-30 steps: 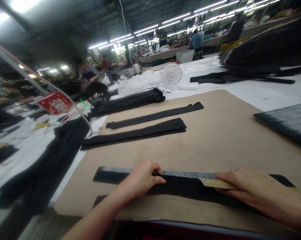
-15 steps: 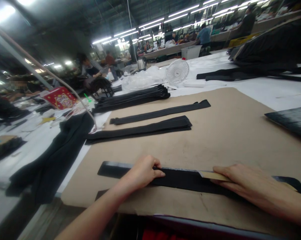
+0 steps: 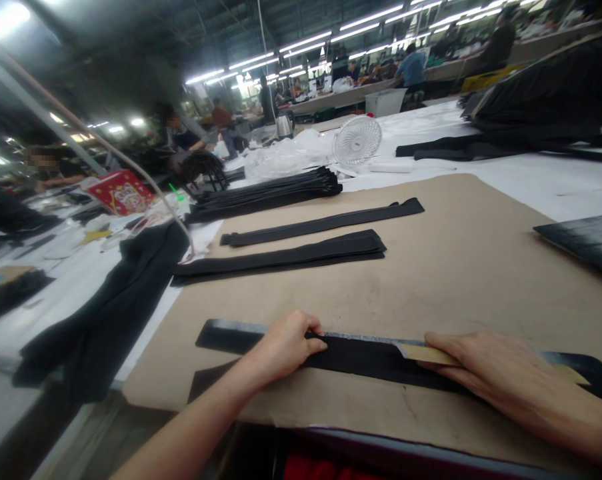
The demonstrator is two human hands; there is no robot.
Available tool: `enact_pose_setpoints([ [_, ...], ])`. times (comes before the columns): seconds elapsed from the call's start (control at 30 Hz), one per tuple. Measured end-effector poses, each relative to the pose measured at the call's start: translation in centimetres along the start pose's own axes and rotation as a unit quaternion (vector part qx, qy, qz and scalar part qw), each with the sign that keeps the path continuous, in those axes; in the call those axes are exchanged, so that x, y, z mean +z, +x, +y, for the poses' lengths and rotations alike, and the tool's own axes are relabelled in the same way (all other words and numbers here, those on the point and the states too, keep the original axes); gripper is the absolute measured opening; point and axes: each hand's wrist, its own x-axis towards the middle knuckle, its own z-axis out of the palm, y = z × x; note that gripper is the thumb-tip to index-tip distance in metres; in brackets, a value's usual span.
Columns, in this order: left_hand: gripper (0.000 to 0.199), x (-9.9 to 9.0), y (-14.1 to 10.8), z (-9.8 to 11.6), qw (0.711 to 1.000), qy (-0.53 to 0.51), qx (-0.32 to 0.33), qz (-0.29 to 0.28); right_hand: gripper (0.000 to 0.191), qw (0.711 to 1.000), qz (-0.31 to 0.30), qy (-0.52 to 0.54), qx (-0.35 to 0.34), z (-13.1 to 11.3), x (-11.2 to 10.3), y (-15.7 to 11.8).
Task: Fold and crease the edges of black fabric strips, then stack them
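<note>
Near the front edge of the tabletop (image 3: pixel 525 183), a long black fabric strip (image 3: pixel 361 358) lies on a brown paper sheet (image 3: pixel 455 280), running roughly along that edge, with a grey band (image 3: pixel 363 337) along its far side. The left hand (image 3: pixel 291 343) has thumb and forefinger pinched on the strip's far edge. The right hand (image 3: pixel 485 361) has its fingers closed over a flat tan strip (image 3: pixel 428 353) (wood, card or backing paper, I cannot tell which) lying against the fabric.

The step in hand looks like setting the cloth's edge along the grey band, partway along its length. The next move would seem to call for a steady left pinch and even pressure from the right, lest the cloth creep or pucker. A second black strip (image 3: pixel 213 377) lies towards the near left corner, partly behind the left forearm.

Writing is scarce: a red bag or pennant (image 3: pixel 121 193) beyond the left edge of the paper bears a gold and pale emblem, with no lettering I can make out. The hub of the desk fan (image 3: pixel 357 141) near the far edge has a mark too small to read.
</note>
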Motion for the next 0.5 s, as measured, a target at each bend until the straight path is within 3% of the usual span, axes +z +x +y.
enact_pose_setpoints([
  [0.3,0.004,0.9,-0.6,-0.4,0.999,0.017,0.030,0.027,0.018,0.999,0.028,0.042,-0.015,0.7,0.9,0.0],
  [0.4,0.012,1.0,-0.7,-0.4,0.998,0.023,0.035,0.044,0.015,0.999,0.024,0.033,-0.026,1.0,1.2,0.1],
  [0.5,0.020,1.4,-1.1,-0.3,0.995,0.044,0.057,0.065,0.014,0.995,0.074,0.036,-0.062,1.5,1.7,0.2],
])
